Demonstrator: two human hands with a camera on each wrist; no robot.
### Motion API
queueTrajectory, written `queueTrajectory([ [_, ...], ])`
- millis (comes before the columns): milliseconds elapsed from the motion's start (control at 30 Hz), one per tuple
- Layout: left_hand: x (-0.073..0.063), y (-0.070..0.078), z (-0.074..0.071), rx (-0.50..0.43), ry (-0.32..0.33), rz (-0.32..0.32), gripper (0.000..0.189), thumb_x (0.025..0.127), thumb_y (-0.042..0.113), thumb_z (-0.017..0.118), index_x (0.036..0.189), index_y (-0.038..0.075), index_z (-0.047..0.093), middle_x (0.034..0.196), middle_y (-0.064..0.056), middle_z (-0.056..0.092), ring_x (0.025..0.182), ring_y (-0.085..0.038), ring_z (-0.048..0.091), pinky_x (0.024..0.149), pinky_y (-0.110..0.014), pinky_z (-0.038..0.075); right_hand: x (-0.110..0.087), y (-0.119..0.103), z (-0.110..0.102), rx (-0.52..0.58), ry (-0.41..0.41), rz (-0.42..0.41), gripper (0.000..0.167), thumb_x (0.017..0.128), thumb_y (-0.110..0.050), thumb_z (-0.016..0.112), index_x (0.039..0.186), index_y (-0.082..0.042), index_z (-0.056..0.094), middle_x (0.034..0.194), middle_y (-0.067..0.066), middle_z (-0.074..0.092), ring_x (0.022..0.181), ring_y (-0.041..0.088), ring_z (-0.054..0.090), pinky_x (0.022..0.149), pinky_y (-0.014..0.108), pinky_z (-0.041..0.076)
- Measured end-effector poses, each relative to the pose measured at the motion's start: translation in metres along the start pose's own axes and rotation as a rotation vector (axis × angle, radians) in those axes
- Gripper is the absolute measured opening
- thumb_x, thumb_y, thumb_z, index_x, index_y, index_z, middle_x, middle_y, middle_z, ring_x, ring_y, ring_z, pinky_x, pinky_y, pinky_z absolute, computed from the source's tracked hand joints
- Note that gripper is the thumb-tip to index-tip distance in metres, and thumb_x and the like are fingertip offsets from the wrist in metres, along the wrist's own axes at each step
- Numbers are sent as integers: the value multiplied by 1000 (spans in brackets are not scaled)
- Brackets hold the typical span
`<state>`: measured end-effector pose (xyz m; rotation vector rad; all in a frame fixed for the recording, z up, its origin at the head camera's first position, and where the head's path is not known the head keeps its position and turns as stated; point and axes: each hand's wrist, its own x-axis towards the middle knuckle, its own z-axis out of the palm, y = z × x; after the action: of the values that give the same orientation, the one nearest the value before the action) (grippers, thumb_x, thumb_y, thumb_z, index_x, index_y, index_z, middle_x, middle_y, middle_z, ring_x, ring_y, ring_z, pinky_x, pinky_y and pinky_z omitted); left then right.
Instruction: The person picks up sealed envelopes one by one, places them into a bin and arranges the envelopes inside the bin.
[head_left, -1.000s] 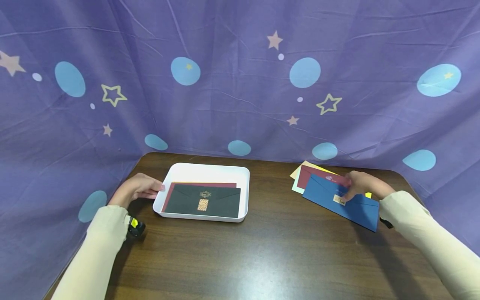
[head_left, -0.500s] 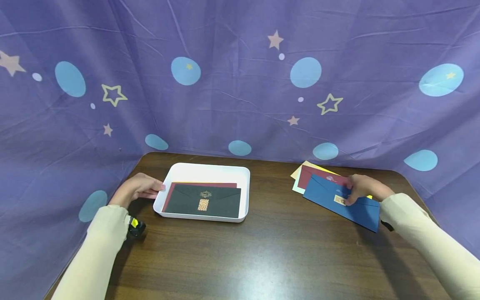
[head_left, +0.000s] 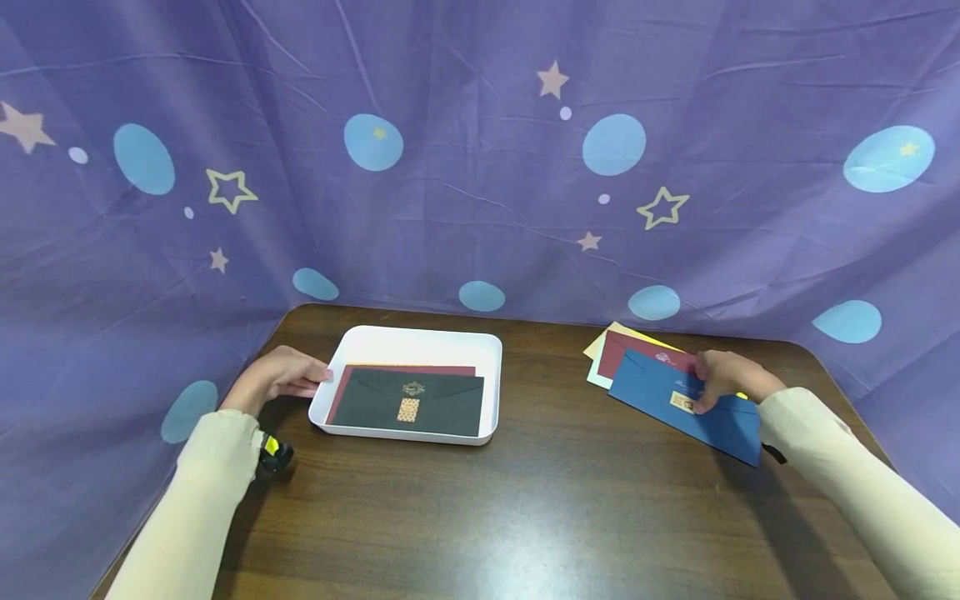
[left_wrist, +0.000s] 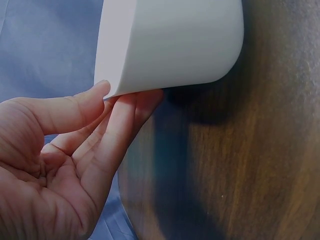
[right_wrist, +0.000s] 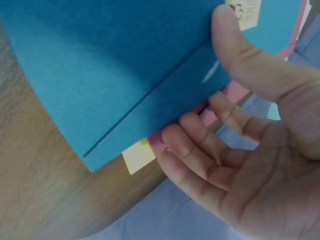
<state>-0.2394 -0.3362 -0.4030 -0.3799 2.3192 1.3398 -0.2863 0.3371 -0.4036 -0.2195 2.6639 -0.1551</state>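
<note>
At the left of the head view, my left hand (head_left: 288, 372) pinches the near-left wall of a white tray (head_left: 420, 343). In the left wrist view, the thumb lies on the tray's rim and the fingers press its outer side. A dark green envelope (head_left: 367, 408) with a patterned gold sticker lies inside, over a dark red envelope (head_left: 457, 371). Over on the right, my right hand (head_left: 729, 375) grips a blue envelope (head_left: 648, 393), thumb on its face beside a cream sticker (head_left: 682, 402). The right wrist view shows fingertips (right_wrist: 172, 135) curled at its edge.
Beneath the blue envelope, a dark red envelope (head_left: 611, 354), a pale green one (head_left: 598, 373) and yellow paper (head_left: 600, 343) stick out. A purple curtain (head_left: 480, 208) hangs behind the brown wooden table (head_left: 555, 475).
My right thumb has slid slightly right and nearer across the blue envelope's sticker, and the right hand has shifted a little right. My left hand stays on the tray.
</note>
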Motion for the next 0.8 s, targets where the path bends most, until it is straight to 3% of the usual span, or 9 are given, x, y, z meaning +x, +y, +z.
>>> queueTrajectory([
  [133, 1, 0, 1, 7, 6, -5, 41, 95, 6, 68, 126, -19, 59, 74, 4, 70, 69, -5, 68, 68, -24, 63, 0, 0, 3, -17, 22, 20, 73, 66, -29, 97, 113, 10, 56, 109, 27, 64, 99, 41, 60, 86, 61, 55],
  [367, 3, -2, 1, 17, 11, -8, 42, 95, 6, 68, 128, -19, 58, 74, 5, 70, 70, -5, 68, 69, -24, 63, 1, 2, 6, 12, 14, 48, 94, 68, -33, 96, 131, 15, 46, 130, 38, 56, 119, 52, 54, 97, 70, 48],
  [600, 2, -1, 1, 13, 10, -6, 42, 96, 6, 67, 129, -19, 57, 74, 6, 70, 70, -5, 68, 69, -24, 63, 0, 11, 10, 31, 68, -45, 72, 66, -30, 97, 109, 8, 53, 108, 28, 62, 102, 44, 59, 89, 61, 52],
  [800, 0, 0, 1, 10, 19, -6, 40, 96, 5, 67, 126, -19, 59, 74, 5, 70, 70, -6, 68, 69, -25, 63, -2, 13, 12, 38, 105, -119, 65, 66, -29, 97, 102, 7, 56, 94, 18, 61, 89, 34, 57, 80, 50, 52],
])
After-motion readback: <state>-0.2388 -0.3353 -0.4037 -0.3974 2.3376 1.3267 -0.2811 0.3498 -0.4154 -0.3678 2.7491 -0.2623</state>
